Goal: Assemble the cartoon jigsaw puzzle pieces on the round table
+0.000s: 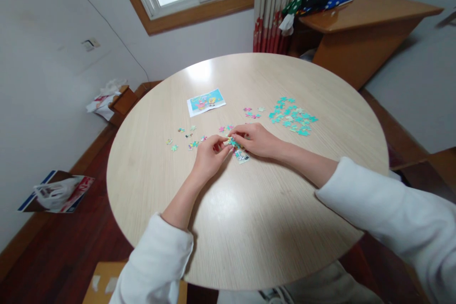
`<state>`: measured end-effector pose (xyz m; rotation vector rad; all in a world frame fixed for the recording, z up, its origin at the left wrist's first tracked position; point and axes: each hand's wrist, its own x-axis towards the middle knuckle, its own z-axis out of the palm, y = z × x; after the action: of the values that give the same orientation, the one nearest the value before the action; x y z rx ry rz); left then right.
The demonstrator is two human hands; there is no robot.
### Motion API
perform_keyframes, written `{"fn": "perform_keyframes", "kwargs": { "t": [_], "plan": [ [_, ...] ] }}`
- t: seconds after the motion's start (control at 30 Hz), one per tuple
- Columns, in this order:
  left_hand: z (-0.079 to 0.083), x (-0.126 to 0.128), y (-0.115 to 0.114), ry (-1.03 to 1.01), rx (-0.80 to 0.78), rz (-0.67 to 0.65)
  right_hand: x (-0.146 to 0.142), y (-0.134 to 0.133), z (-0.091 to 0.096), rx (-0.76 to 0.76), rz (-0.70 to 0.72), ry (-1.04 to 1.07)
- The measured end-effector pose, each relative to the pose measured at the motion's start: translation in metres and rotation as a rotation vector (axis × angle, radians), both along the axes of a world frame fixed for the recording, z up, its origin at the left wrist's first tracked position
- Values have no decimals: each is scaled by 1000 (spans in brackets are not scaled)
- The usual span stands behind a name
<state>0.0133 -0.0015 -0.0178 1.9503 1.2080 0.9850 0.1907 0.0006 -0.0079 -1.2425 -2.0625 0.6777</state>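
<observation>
Both hands meet over a small joined cluster of jigsaw puzzle pieces (242,156) near the middle of the round table (285,228). My left hand (211,156) pinches the cluster's left edge between thumb and fingers. From the right, my right hand (257,139) is closed with its fingertips on the upper part of the same pieces. The fingers partly cover the cluster, so its full outline is hidden. Just beyond the fingertips lie pink and teal loose pieces (225,128).
A reference picture card (206,102) lies farther back. Teal pieces (292,117) spread at right, pink ones (252,115) nearer the middle, mixed pieces (174,147) at left. A wooden desk (370,9) holding cloths stands behind right; a cardboard box (103,285) is below left.
</observation>
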Motion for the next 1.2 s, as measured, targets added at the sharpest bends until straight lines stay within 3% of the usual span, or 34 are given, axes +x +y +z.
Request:
{"fn": "perform_keyframes", "kwargs": {
  "t": [1.2],
  "plan": [
    [-3,2,1,18,11,-4,-1,0,2,1,-14,-9]
  ]
}}
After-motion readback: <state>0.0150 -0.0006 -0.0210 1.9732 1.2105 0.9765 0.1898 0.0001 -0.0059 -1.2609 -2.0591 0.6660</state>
